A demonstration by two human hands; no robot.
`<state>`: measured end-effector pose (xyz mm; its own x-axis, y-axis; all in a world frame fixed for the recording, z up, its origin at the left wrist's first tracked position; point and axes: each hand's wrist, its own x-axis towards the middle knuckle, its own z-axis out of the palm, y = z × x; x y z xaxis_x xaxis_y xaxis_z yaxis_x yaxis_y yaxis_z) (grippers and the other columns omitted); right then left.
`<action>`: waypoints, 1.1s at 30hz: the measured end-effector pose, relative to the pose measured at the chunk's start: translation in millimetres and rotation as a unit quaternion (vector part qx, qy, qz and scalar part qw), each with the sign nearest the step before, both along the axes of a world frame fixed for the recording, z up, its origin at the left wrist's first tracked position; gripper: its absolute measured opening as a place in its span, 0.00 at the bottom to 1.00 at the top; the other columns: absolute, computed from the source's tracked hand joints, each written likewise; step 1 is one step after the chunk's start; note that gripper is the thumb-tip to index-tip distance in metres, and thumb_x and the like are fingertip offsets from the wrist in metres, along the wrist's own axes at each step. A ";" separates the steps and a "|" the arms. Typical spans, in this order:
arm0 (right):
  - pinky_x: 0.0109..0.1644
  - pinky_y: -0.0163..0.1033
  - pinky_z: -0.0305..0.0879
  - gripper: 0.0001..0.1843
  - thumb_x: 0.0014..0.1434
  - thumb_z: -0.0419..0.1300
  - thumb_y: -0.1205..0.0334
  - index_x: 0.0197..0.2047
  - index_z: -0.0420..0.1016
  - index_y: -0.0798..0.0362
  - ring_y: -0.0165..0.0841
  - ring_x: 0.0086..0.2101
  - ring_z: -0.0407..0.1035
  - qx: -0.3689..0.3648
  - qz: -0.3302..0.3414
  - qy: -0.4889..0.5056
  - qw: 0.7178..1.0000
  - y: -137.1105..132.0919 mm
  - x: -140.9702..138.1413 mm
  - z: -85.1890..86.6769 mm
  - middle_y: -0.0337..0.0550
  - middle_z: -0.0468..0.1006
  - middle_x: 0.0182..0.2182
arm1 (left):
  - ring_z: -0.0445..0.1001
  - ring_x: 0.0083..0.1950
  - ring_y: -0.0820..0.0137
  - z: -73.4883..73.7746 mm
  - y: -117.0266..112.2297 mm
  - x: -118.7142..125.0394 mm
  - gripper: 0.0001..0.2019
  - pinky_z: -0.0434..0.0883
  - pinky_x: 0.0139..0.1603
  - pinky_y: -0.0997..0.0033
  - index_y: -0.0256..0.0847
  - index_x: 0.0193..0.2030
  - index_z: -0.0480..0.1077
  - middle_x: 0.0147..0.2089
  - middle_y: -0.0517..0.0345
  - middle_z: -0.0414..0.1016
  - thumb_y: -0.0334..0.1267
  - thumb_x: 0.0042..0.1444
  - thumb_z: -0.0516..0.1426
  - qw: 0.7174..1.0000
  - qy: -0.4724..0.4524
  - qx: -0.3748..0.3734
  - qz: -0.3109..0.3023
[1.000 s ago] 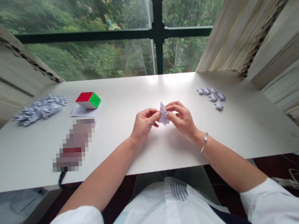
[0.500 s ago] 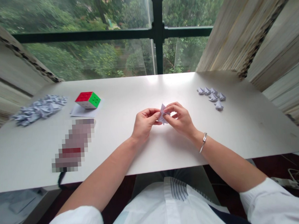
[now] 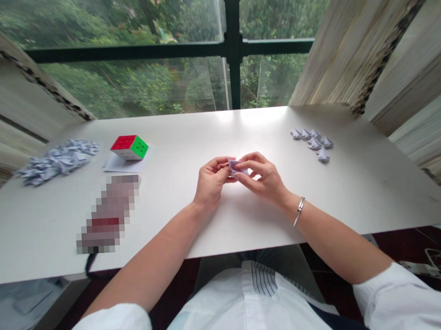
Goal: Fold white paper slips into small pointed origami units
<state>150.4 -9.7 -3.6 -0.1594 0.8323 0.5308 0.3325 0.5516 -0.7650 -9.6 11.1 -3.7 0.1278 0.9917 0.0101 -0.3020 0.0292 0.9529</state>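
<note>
A small folded piece of pale paper [image 3: 235,166] is pinched between both my hands just above the white table [image 3: 211,136], at its middle. My left hand [image 3: 211,181] grips the paper's left side with thumb and fingertips. My right hand [image 3: 264,177], with a silver bracelet on its wrist, pinches the right side from above. Most of the paper is hidden by my fingers.
Several folded paper pieces [image 3: 313,141] lie at the right rear of the table. A larger heap of folded paper [image 3: 57,159] lies at the far left. A colour cube [image 3: 130,147] rests on a paper sheet beside it. A blurred object [image 3: 108,212] lies front left. Stacks of boards flank both sides.
The paper piece stood up as a tall point between my fingers; it is now folded down flatter and mostly covered. Both hands have closed in slightly over it.
</note>
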 end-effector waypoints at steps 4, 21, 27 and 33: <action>0.32 0.35 0.71 0.09 0.63 0.60 0.55 0.42 0.78 0.49 0.32 0.37 0.72 -0.043 0.001 0.072 0.997 1.2 1.3 0.3 0.44 0.76 0.40 | 0.77 0.30 0.73 0.5 -0.5 0.5 0.14 0.76 0.29 0.75 0.40 0.36 0.75 0.32 0.60 0.78 0.43 0.45 0.69 1.000 -0.009 0.019 -0.002; 0.27 0.32 0.67 0.17 0.53 0.68 0.52 0.40 0.72 0.53 0.28 0.28 0.70 -0.207 0.078 0.187 0.957 6.9 2.9 3.4 0.38 0.76 0.29 | 0.70 0.25 0.76 -2.1 0.7 0.1 0.14 0.69 0.21 0.78 0.38 0.34 0.71 0.29 0.63 0.72 0.41 0.47 0.69 0.996 0.046 0.080 0.005; 0.29 0.33 0.66 0.16 0.54 0.67 0.49 0.34 0.69 0.52 0.27 0.26 0.68 -0.146 -0.011 0.161 0.976 6.8 1.3 -3.2 0.36 0.74 0.26 | 0.75 0.30 0.75 1.5 -6.4 2.7 0.13 0.75 0.31 0.75 0.37 0.37 0.72 0.32 0.60 0.75 0.39 0.48 0.69 0.994 0.034 0.090 -0.058; 0.29 0.34 0.67 0.18 0.53 0.69 0.48 0.33 0.70 0.52 0.28 0.26 0.69 -0.136 -0.014 0.167 0.976 6.0 1.5 -3.6 0.37 0.74 0.25 | 0.75 0.31 0.74 0.5 -5.5 2.1 0.13 0.75 0.31 0.74 0.36 0.36 0.72 0.32 0.59 0.75 0.39 0.49 0.68 0.995 0.014 0.083 -0.049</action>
